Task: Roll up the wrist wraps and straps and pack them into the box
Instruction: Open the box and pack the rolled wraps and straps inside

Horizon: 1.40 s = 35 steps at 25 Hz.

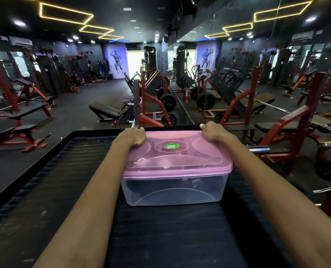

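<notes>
Box [173,187]: clear plastic tub, sitting on the dark ribbed desk [45,190], right in the middle between the two forearms. Its long axis runs left to right across the view, broad front wall facing the camera, open side up and capped.
Lid [177,159]: pink, see-through, seated flat on the box, rim lapping over the top edge all along the front. A green round sticker [171,146] sits in the middle oval of the lid.
Contents: dark shapes show faintly through the clear wall and the lid; too dim to say what they are or how they lie.
Left hand [136,136]: at the far left corner of the lid, grip curled down over the back edge, knuckles up, palm on the lid top.
Right hand [212,133]: at the far right corner, same story, grip curled over the lid's far rim and clamped on it.
Arms: both stretched straight out from the bottom corners of the view, running along either side of the box without touching its walls.
Desk: black raised border round a ribbed mat; the box stands close to the far edge.
Beyond the desk: a red-framed machine [151,105] with black weight plates just behind the far edge, a black bench [104,111] to its left, more red benches [25,120] well off to the left.
Right side: a mirror wall [257,64] doubling the red racks.
Overhead: yellow light strips [64,13] on a black ceiling.
</notes>
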Available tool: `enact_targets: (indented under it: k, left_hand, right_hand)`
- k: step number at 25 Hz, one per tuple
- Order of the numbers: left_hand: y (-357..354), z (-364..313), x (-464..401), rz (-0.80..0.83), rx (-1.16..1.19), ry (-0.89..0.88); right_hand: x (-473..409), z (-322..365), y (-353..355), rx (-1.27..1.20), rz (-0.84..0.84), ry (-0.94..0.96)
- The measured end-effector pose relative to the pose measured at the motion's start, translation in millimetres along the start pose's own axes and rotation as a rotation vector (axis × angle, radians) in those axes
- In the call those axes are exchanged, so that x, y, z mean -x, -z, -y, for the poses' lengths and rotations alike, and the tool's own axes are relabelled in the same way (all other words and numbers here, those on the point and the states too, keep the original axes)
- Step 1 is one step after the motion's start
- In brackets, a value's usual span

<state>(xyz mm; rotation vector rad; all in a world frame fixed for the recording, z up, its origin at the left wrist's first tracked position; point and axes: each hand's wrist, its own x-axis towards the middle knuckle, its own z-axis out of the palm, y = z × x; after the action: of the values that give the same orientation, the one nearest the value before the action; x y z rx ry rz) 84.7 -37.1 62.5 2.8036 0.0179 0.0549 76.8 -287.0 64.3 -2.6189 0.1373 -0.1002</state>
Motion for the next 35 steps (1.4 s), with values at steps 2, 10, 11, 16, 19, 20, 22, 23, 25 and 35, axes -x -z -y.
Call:
enact_targets:
  k: [2,10,11,16,19,20,22,23,25,35]
  left_hand:
    - [-1,4,0,0.038,0.003,0.050]
    - [1,0,20,-0.205,0.001,0.026]
    - [3,-2,26,-0.253,-0.029,-0.010]
    - [-1,-1,49,-0.150,-0.059,-0.104]
    - [-7,14,66,-0.045,-0.028,-0.175]
    - [-8,19,73,-0.047,-0.012,-0.193]
    - [-10,24,86,-0.058,0.016,-0.186]
    - [-9,24,93,-0.063,0.030,-0.175]
    - [-9,21,102,-0.078,0.060,-0.167]
    - [-8,19,105,-0.078,0.058,-0.142]
  right_hand:
    - [0,0,-1,-0.004,0.000,-0.010]
    - [17,5,1,0.212,-0.253,0.057]
    - [22,7,1,0.257,-0.295,0.091]
    - [43,-3,-4,0.219,-0.214,0.152]
    - [57,-9,-6,0.197,-0.144,0.138]
    - [61,-10,-7,0.188,-0.133,0.136]
    - [68,-12,-8,0.150,-0.129,0.134]
    - [70,-13,-9,0.133,-0.140,0.135]
    - [71,-16,-9,0.131,-0.158,0.137]
    - [73,-15,-8,0.194,-0.148,0.171]
